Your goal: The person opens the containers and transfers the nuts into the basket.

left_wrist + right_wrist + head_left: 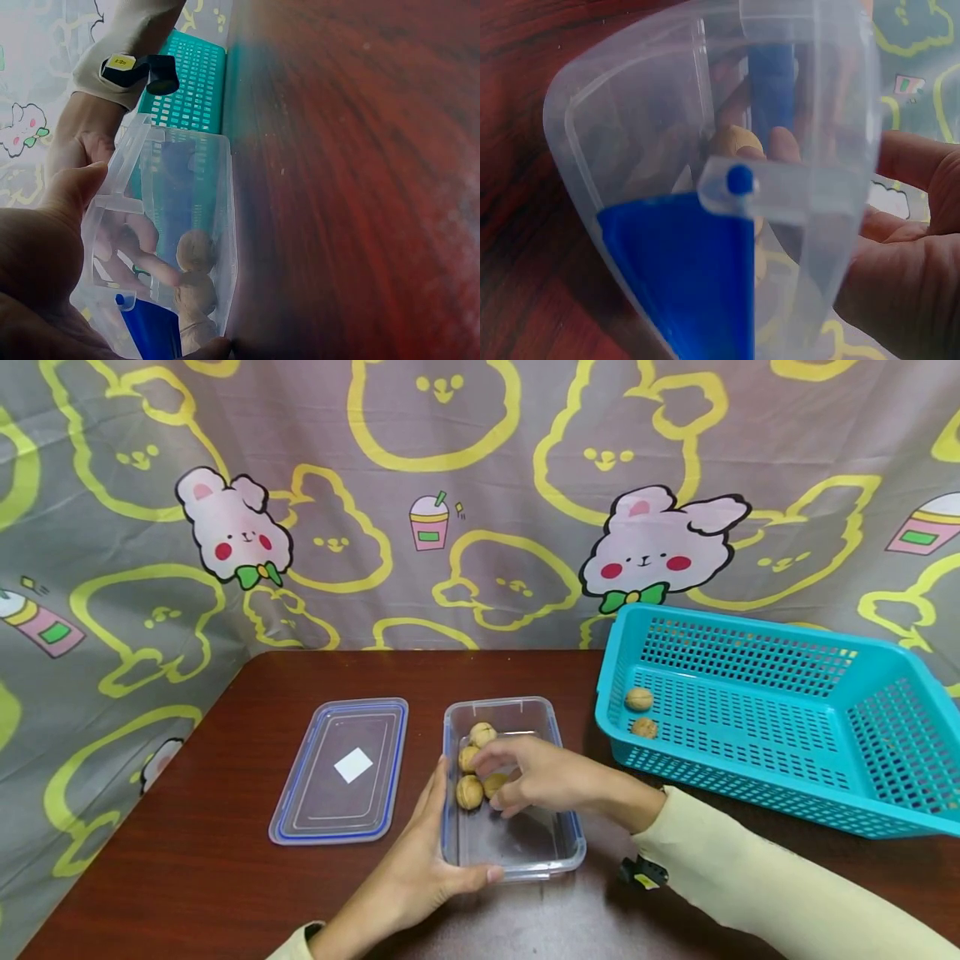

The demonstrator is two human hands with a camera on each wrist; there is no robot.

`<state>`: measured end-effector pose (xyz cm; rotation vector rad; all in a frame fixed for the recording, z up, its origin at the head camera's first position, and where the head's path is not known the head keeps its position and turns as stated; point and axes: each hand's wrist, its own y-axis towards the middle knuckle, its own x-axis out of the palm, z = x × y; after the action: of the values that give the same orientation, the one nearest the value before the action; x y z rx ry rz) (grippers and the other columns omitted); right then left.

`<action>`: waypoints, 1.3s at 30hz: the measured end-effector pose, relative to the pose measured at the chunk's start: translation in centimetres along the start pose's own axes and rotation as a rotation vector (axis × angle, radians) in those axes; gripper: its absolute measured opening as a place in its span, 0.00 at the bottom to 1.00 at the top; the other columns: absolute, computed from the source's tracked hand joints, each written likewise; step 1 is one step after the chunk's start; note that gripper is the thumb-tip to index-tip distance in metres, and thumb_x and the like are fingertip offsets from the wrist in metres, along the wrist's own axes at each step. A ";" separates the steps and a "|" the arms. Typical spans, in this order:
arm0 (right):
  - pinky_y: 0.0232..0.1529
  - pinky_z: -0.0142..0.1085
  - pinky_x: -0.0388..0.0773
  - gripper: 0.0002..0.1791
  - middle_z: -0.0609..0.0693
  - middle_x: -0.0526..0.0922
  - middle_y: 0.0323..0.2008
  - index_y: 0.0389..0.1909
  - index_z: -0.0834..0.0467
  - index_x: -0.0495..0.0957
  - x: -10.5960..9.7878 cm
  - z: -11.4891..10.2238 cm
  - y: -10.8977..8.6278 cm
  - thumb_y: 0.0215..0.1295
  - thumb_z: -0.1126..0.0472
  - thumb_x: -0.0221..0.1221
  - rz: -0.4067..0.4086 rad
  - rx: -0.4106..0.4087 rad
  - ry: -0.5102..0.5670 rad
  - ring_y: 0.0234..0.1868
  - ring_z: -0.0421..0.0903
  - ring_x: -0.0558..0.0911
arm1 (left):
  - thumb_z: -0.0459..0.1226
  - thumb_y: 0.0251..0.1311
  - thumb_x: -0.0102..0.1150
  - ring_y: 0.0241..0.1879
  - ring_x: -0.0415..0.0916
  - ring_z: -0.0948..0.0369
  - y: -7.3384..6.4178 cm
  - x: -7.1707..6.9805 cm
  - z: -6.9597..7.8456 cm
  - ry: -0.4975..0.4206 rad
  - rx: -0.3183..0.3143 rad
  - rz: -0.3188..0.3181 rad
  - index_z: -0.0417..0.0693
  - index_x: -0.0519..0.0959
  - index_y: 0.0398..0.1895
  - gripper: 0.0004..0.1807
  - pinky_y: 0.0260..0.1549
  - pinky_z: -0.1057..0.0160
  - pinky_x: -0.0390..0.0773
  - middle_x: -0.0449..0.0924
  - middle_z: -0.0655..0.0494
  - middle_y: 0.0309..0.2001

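A clear plastic food container (510, 852) with blue seals stands lidless on the table. My left hand (431, 860) steadies its near-left corner, straight fingers along the left wall and thumb along the front rim. Reaching inside from the right, my right hand (536, 777) has curled fingers and thumb around a walnut (493, 784) low in the container. Other walnuts (469, 792) lie in a row against the left wall. The left wrist view shows a right fingertip right at a walnut (196, 291) through the wall. In the right wrist view the container (637, 142) partly hides that hand.
Left of the container lies its flat clear lid (337, 810), with a blue seal and a white square label. A turquoise perforated basket (720, 768) at the right holds two walnuts (639, 698) at its left end. Behind the brown table (217, 793) hangs a patterned curtain (480, 510).
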<state>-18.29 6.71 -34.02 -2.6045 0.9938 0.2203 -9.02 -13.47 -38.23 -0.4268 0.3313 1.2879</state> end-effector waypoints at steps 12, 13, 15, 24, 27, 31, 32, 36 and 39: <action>0.46 0.40 0.89 0.31 0.66 0.78 0.65 0.66 0.69 0.74 1.3 0.1 1.1 0.59 0.77 0.64 0.046 0.014 -0.001 0.51 0.50 0.84 | 0.49 0.45 0.85 0.84 0.41 0.41 -0.1 0.0 0.1 0.001 0.004 0.006 0.52 0.31 0.87 0.78 0.79 0.34 0.49 0.32 0.45 0.87; 0.45 0.39 0.89 0.31 0.66 0.78 0.64 0.65 0.69 0.74 1.4 0.2 1.1 0.59 0.77 0.64 0.045 0.010 -0.010 0.49 0.48 0.84 | 0.49 0.45 0.85 0.84 0.41 0.42 -0.1 0.0 0.1 0.005 0.004 0.007 0.52 0.31 0.87 0.78 0.79 0.34 0.49 0.33 0.45 0.87; 0.44 0.39 0.89 0.30 0.65 0.79 0.62 0.64 0.69 0.76 1.5 0.3 1.2 0.58 0.77 0.64 0.046 0.008 -0.018 0.46 0.47 0.84 | 0.49 0.45 0.85 0.84 0.41 0.42 -0.1 0.0 0.1 0.010 0.002 0.010 0.53 0.32 0.87 0.78 0.79 0.34 0.49 0.33 0.46 0.87; 0.40 0.33 0.84 0.25 0.56 0.82 0.51 0.57 0.65 0.81 1.8 0.5 1.4 0.56 0.77 0.67 0.049 0.012 -0.122 0.46 0.47 0.79 | 0.49 0.45 0.85 0.84 0.42 0.43 -0.1 0.1 0.1 0.006 -0.011 0.006 0.55 0.32 0.87 0.78 0.79 0.34 0.50 0.32 0.47 0.87; 0.41 0.32 0.82 0.24 0.55 0.83 0.50 0.55 0.65 0.82 2.0 0.5 1.5 0.55 0.77 0.67 0.058 0.013 -0.144 0.47 0.48 0.79 | 0.49 0.45 0.85 0.84 0.42 0.43 -0.1 0.1 0.1 0.005 -0.007 0.004 0.55 0.32 0.87 0.78 0.79 0.34 0.50 0.32 0.46 0.87; 0.43 0.31 0.80 0.24 0.53 0.85 0.49 0.53 0.64 0.83 2.3 0.4 1.6 0.52 0.77 0.66 0.076 0.007 -0.200 0.48 0.48 0.80 | 0.49 0.45 0.85 0.84 0.42 0.43 -0.1 0.1 0.1 0.002 -0.008 0.003 0.55 0.32 0.87 0.78 0.79 0.34 0.50 0.32 0.46 0.87; 0.43 0.31 0.80 0.24 0.53 0.85 0.49 0.53 0.63 0.83 2.3 0.4 1.6 0.52 0.77 0.66 0.080 0.003 -0.217 0.48 0.49 0.80 | 0.49 0.45 0.85 0.84 0.42 0.43 -0.1 0.1 0.1 0.001 -0.009 0.003 0.55 0.32 0.87 0.78 0.79 0.34 0.50 0.32 0.46 0.87; 0.43 0.33 0.80 0.25 0.52 0.86 0.48 0.52 0.62 0.84 2.5 0.3 1.7 0.51 0.78 0.66 0.085 0.000 -0.278 0.44 0.46 0.83 | 0.48 0.45 0.85 0.84 0.41 0.43 -0.1 0.1 0.1 -0.008 -0.001 0.004 0.52 0.32 0.87 0.78 0.79 0.34 0.50 0.32 0.46 0.87; 0.40 0.32 0.82 0.23 0.50 0.87 0.46 0.51 0.60 0.85 2.7 0.4 1.7 0.53 0.77 0.66 0.073 -0.001 -0.316 0.39 0.43 0.84 | 0.48 0.45 0.85 0.84 0.40 0.44 0.0 0.0 0.0 -0.017 0.004 0.000 0.51 0.32 0.87 0.78 0.79 0.35 0.48 0.32 0.46 0.87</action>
<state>-17.43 3.98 -35.61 -2.4339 0.9718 0.6280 -8.96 -13.43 -38.21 -0.4124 0.3190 1.2900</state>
